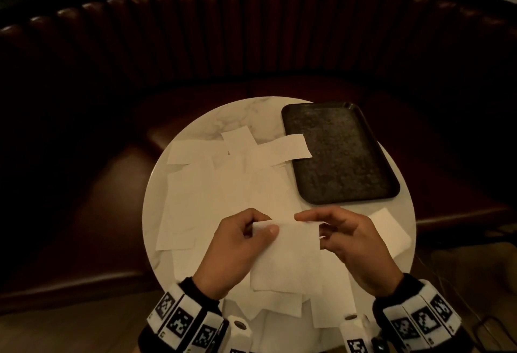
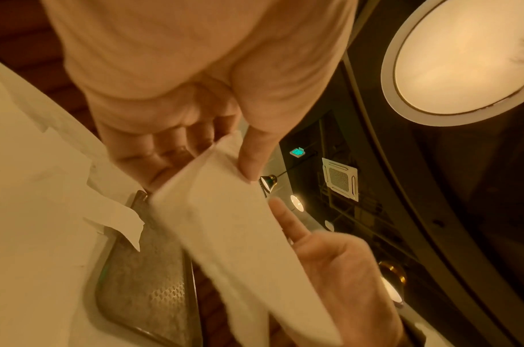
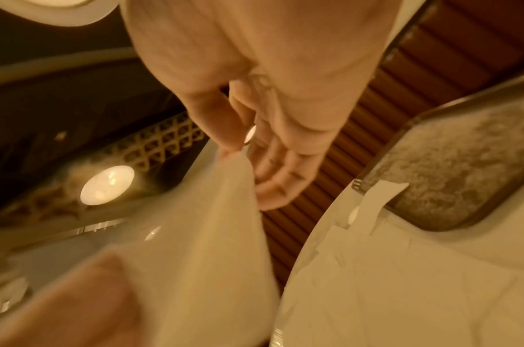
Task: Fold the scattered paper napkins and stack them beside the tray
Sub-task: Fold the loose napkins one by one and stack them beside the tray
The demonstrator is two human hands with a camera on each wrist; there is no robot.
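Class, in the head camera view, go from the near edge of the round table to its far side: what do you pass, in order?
White paper napkin held up by both hands → dark rectangular textured tray → brown ribbed leather bench back.

Right hand (image 3: 255,98) pinching napkin (image 3: 213,234) corner — tray (image 3: 462,169) beside.

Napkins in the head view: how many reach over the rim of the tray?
1: the far napkin, its corner lying over the left rim of the tray. The held napkin, pinched by the left hand and right hand, does not reach it.
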